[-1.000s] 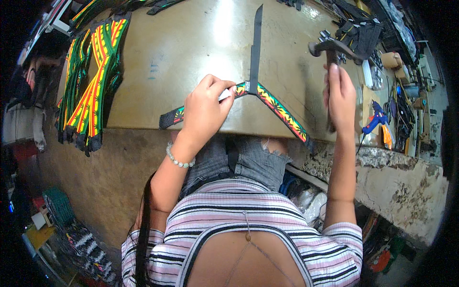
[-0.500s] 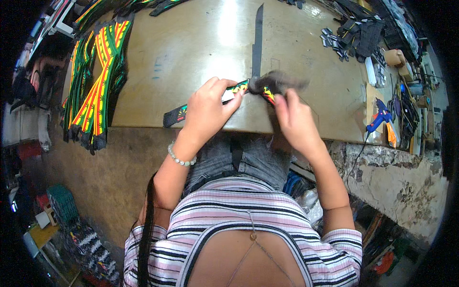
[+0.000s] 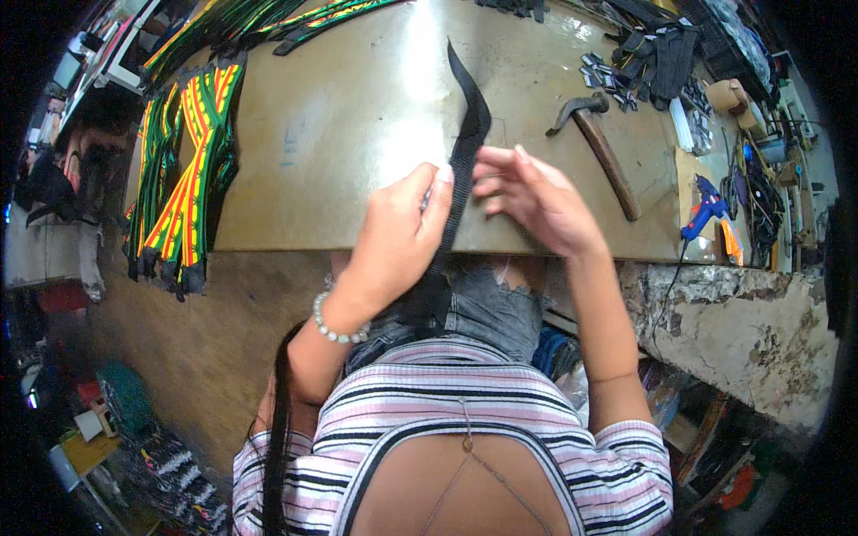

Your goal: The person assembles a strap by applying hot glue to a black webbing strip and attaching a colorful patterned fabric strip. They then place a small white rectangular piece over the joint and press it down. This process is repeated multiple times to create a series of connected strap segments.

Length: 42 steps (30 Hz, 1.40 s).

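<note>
My left hand (image 3: 407, 228) is closed, thumb and fingers pinching a black woven strap (image 3: 465, 156) over the front edge of the table. From the pinch the strap runs away from me, bends, and tapers to a point; its near end hangs down towards my lap. A small bit of metal shows between the left fingers, too small to name. Just right of the strap is my right hand (image 3: 541, 201), slightly blurred, its fingers apart and nothing in it. A hammer (image 3: 603, 147) with a dark head and wooden handle lies on the table beyond it.
Green, yellow and red patterned straps (image 3: 188, 170) hang over the table's left edge. Black straps (image 3: 670, 67) and small metal clips (image 3: 606, 80) are heaped at the back right. A blue glue gun (image 3: 706, 210) with a cord lies on the right of the tabletop (image 3: 331, 170).
The blurred hammer head over the strap is now at rest, farther right on the table. My right hand is off the strap's patterned part. The strap has turned, its near end towards me.
</note>
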{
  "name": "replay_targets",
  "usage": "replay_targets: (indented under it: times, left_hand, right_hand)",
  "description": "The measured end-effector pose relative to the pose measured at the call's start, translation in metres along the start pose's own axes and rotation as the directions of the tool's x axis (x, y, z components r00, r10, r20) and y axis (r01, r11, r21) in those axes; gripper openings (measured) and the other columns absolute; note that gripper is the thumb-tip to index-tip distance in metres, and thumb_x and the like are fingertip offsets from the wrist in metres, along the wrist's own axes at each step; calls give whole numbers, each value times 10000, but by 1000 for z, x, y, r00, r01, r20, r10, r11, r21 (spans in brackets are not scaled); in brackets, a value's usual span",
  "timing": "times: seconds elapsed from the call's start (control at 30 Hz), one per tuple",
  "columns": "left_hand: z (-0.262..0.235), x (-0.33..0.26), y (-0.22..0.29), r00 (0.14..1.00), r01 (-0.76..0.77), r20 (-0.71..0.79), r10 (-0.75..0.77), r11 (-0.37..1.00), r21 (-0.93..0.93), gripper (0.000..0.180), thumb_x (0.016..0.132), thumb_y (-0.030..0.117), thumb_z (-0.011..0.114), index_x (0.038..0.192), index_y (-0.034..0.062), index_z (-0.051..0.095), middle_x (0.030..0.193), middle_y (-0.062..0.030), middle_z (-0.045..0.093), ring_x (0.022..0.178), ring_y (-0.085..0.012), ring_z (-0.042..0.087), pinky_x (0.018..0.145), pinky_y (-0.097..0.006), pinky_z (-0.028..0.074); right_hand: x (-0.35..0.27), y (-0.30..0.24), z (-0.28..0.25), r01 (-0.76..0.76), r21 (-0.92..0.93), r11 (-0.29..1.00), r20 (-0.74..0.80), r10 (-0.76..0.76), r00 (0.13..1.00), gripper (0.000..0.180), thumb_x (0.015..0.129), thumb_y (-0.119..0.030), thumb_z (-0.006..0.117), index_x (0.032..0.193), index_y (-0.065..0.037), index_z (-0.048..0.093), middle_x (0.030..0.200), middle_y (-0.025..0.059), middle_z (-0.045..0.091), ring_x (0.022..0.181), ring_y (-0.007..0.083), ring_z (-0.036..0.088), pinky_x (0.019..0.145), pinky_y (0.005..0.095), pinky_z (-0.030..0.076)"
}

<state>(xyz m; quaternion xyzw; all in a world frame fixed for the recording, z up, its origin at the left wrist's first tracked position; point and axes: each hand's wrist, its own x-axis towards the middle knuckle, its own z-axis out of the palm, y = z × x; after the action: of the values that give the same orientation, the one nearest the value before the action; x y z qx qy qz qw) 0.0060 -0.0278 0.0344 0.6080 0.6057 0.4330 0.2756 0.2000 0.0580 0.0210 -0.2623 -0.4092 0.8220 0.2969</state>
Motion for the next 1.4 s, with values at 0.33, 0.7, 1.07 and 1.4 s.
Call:
replay_targets:
  times: [0.33, 0.7, 1.07, 1.4]
  left_hand:
    - [-13, 9, 7, 993, -62, -67, 92, 929, 364, 212, 903, 257, 700, 903, 45, 705, 833, -162, 694, 700, -316, 669, 645, -390, 523]
    - [12, 21, -20, 997, 79, -25, -77, 886, 457, 245, 867, 280, 680, 918, 41, 662, 918, -171, 687, 828, -372, 671, 703, -463, 525]
    - [23, 14, -24, 997, 66, -73, -37, 889, 453, 129, 899, 203, 665, 1004, 136, 633, 841, -134, 697, 761, -361, 680, 640, -462, 515]
    - [31, 7, -33, 986, -131, -19, 166, 843, 522, 293, 866, 106, 627, 1115, 249, 681, 768, -63, 640, 687, -293, 657, 565, -413, 522]
  right_hand:
    - [19, -2, -3, -89, -477, 875, -32, 83, 996, 211, 935, -249, 698, 897, -42, 689, 827, -53, 633, 763, 32, 544, 681, 208, 443]
    - [18, -23, 28, 442, -825, 353, 255, -465, 848, 367, 805, -37, 661, 1163, -108, 701, 1392, 103, 538, 1314, 252, 474, 1118, 391, 354]
    - [23, 41, 19, 215, -971, -102, 235, -549, 802, 284, 799, -26, 626, 1077, 12, 670, 1071, 160, 658, 1000, 317, 654, 880, 408, 530]
    - [-20, 49, 36, 188, -934, -303, 327, -514, 793, 299, 795, -61, 594, 1070, 32, 665, 1062, 150, 665, 1123, 336, 622, 948, 406, 511]
